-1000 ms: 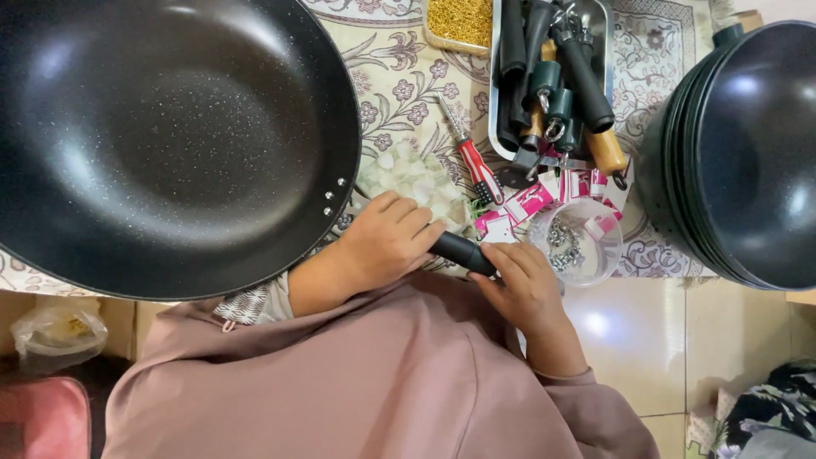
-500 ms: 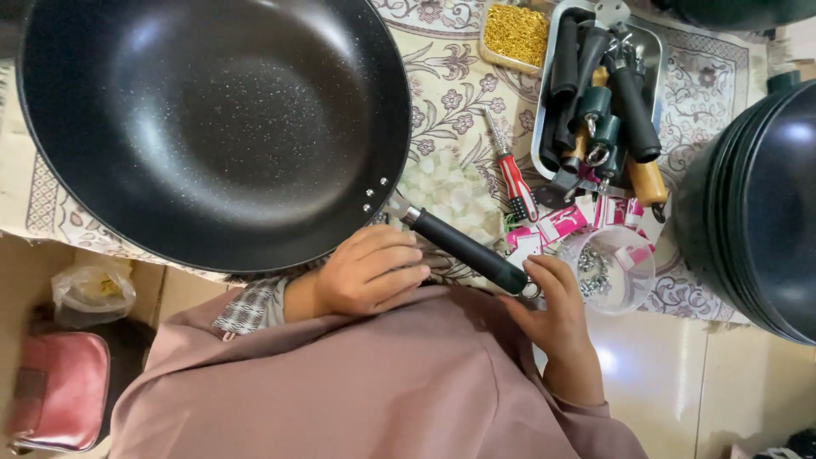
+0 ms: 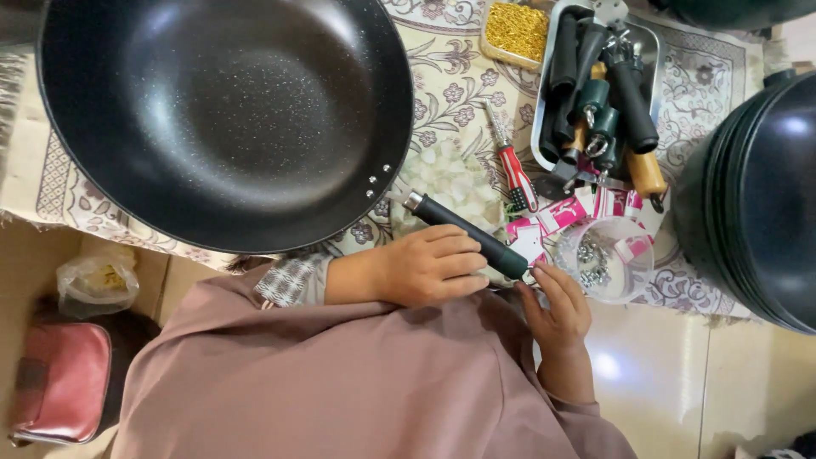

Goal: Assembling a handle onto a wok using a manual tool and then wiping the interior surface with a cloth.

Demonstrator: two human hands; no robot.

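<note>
Since half a second earlier, the black pan handle point(image 3: 463, 234) swung clear of your sleeve, its metal tip now close to the riveted rim of the big black wok point(image 3: 225, 119), and your left hand slid along with it. That left hand point(image 3: 425, 268) lay curled over the handle's near side, fingers closed loosely against it rather than wrapped right round. Your right hand point(image 3: 557, 306) sat at the handle's green end, fingertips pinched there; whether they actually gripped the end cap or only touched it could not be told. The handle itself rested slantwise across the patterned cloth point(image 3: 442, 76), between the wok and the clear cup of screws point(image 3: 599, 259).

To do this well, you would likely have needed a firmer left grip so the handle did not roll while the right fingers worked its end. Keeping the metal tip pointed squarely at the rivets seemed wise. The red screwdriver point(image 3: 514, 166) lay near, beside the metal tray of spare handles point(image 3: 595, 93), within easy reach.
</note>
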